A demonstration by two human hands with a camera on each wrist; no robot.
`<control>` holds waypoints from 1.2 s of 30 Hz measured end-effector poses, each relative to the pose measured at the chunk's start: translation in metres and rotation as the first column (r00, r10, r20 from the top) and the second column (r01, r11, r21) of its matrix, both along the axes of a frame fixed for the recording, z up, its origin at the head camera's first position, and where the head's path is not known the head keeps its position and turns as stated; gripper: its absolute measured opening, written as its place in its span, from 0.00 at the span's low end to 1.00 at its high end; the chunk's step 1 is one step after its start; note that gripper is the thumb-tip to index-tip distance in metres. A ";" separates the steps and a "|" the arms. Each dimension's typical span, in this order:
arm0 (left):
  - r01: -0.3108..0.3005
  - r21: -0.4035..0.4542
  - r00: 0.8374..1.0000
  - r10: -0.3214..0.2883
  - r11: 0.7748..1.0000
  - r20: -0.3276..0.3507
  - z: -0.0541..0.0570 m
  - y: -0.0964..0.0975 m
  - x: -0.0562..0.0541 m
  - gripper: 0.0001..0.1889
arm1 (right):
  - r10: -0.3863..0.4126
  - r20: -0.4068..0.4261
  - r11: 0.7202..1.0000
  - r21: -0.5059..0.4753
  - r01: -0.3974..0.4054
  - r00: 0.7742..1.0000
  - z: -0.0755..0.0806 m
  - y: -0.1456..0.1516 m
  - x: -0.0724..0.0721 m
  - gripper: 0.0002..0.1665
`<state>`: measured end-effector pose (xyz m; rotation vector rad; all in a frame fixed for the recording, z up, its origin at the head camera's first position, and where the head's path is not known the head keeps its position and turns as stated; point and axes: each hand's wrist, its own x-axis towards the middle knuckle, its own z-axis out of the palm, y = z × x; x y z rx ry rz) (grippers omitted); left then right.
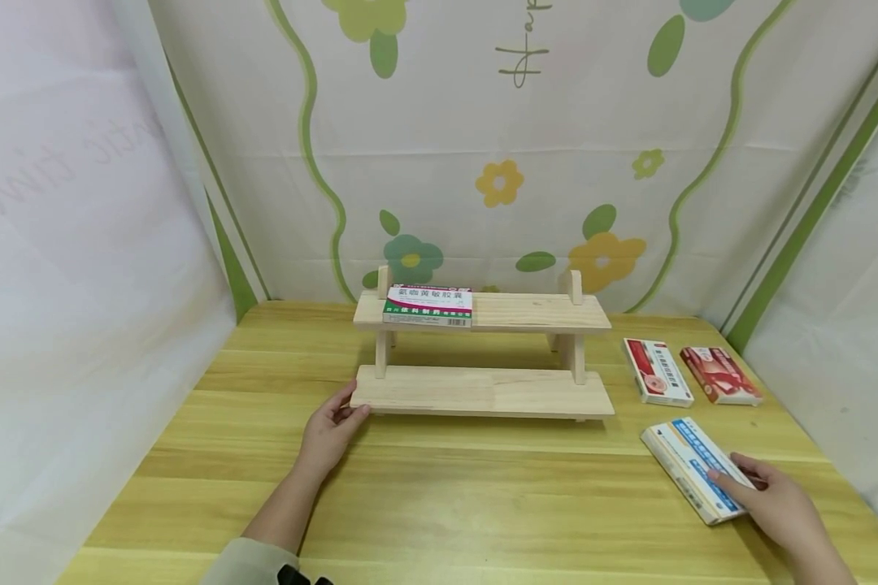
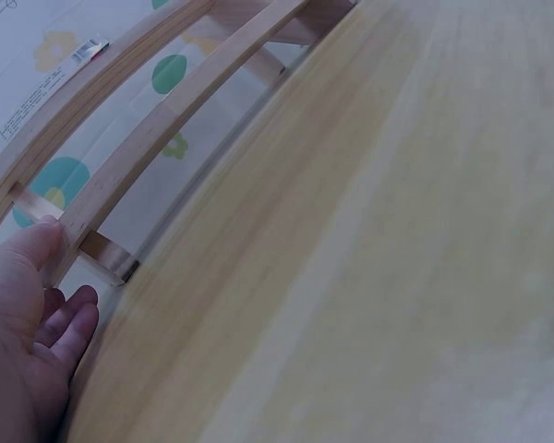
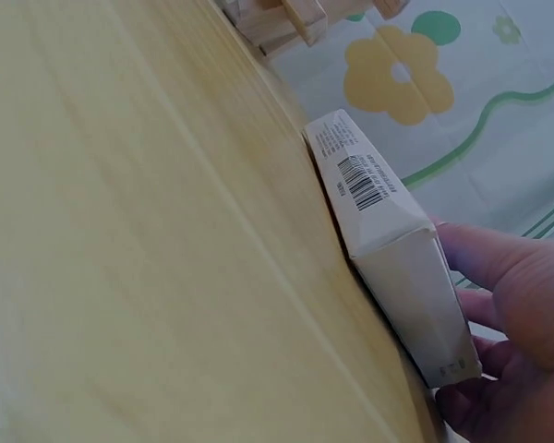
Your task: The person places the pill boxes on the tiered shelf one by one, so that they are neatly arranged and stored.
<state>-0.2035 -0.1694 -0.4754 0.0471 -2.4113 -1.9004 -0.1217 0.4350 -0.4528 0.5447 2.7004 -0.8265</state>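
A two-tier wooden shelf (image 1: 483,390) stands at the back of the table. My left hand (image 1: 329,431) holds the left end of its lower board, and in the left wrist view the thumb (image 2: 39,242) lies against the board's end. On the upper board sits a green, white and purple medicine box (image 1: 428,305). At the right, my right hand (image 1: 779,500) grips a blue and white medicine box (image 1: 691,463), thumb on its top face. The right wrist view shows that box's barcode side (image 3: 362,180) close to the tabletop; whether it touches is unclear.
Two more medicine boxes lie right of the shelf: a red and white one (image 1: 658,372) and a mostly red one (image 1: 720,375) beside it. Patterned cloth (image 1: 439,122) hangs behind the wooden table (image 1: 483,504) and along both its sides.
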 end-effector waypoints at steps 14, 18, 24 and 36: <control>-0.007 -0.013 1.000 0.007 1.000 -0.001 0.000 0.000 0.000 0.32 | -0.038 -0.092 0.996 -0.087 0.030 0.995 0.001 -0.002 0.001 0.60; -0.006 -0.005 1.000 0.006 1.000 0.001 0.001 0.001 0.000 0.31 | -0.038 -0.125 0.997 -0.075 0.029 0.991 0.003 -0.004 0.002 0.57; -0.002 0.007 1.000 0.002 1.000 0.003 0.003 0.001 0.002 0.31 | -0.079 -0.157 0.996 -0.056 0.071 0.984 0.006 -0.009 0.003 0.56; -0.002 -0.002 1.000 0.002 1.000 0.013 0.001 0.000 0.001 0.31 | -0.094 -0.300 0.980 -0.195 0.036 0.949 0.013 -0.011 0.003 0.44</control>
